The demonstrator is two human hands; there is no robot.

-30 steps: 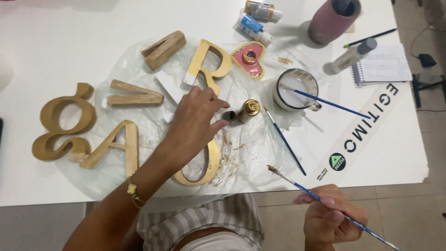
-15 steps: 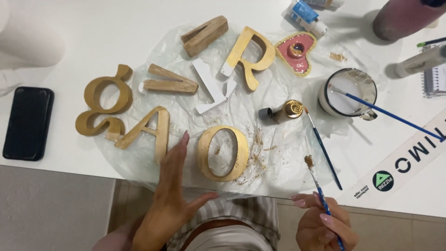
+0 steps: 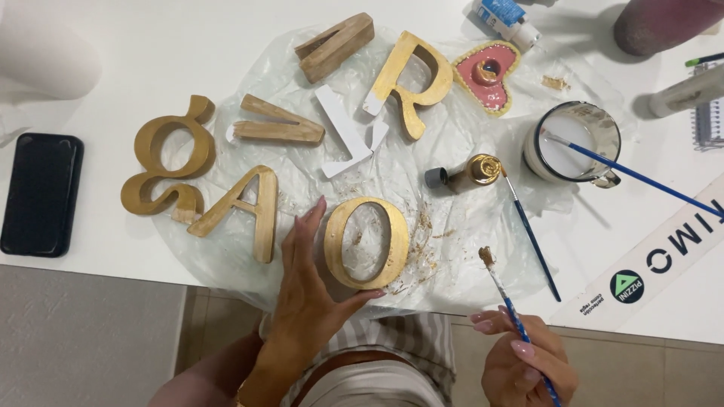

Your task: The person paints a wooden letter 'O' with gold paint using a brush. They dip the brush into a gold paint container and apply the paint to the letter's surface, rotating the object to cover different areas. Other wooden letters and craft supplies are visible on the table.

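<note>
Left hand (image 3: 313, 301): I see it open and flat, fingers spread, cupped against the left and lower edge of the gold O (image 3: 367, 243); thumb under the O's bottom rim, fingertips reaching up between the O and the A (image 3: 243, 207). It touches the O but does not lift it.
Right hand (image 3: 520, 362): closed around a blue brush (image 3: 513, 316), held near my body, off the tabletop's front edge; the gold-loaded tip points up and left, just beside the O's right side, not touching it.
O: lies flat on clear plastic sheet (image 3: 422, 196), near the front edge, gold smears on the sheet to its right.
Other letters: A just left of the O; g (image 3: 166, 158) further left; a V-shaped piece (image 3: 275, 128) above the A; a white, unpainted letter (image 3: 347, 132) in the middle; R (image 3: 415, 79) and a wooden piece (image 3: 335, 45) at the top.
Paint: a small gold bottle (image 3: 471, 172) lies on its side right of the O, a second brush (image 3: 532, 234) beside it.
Further right: a mug (image 3: 577, 143) of white liquid with a brush in it; a pink heart (image 3: 489, 75) above.
Far left: a black phone (image 3: 41, 192) on the white tabletop (image 3: 151, 45).
</note>
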